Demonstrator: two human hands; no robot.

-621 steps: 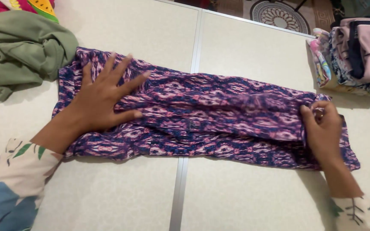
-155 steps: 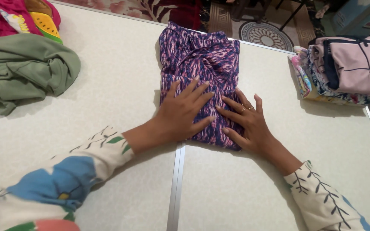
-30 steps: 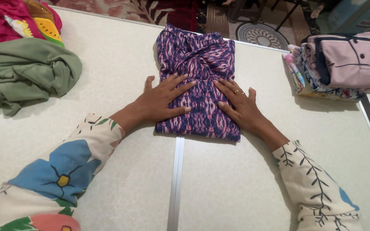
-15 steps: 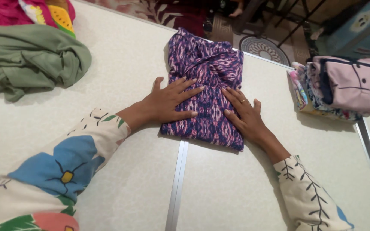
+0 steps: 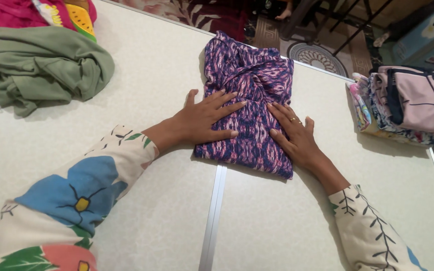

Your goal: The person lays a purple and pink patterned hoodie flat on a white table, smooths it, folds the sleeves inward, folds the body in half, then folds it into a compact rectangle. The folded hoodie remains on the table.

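From the head camera, your left hand (image 5: 202,120) and right hand (image 5: 292,135) lie flat, fingers spread, grasping nothing, on the folded purple patterned garment (image 5: 249,90) at table (image 5: 126,85) centre. It looks soft and light; take it under both long edges. A green cloth (image 5: 41,65) lies at ten o'clock.

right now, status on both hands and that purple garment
Left hand and right hand flat, open, pressing on the folded purple patterned garment. Green garment crumpled far left; folded stack at right. Nothing lying between them.
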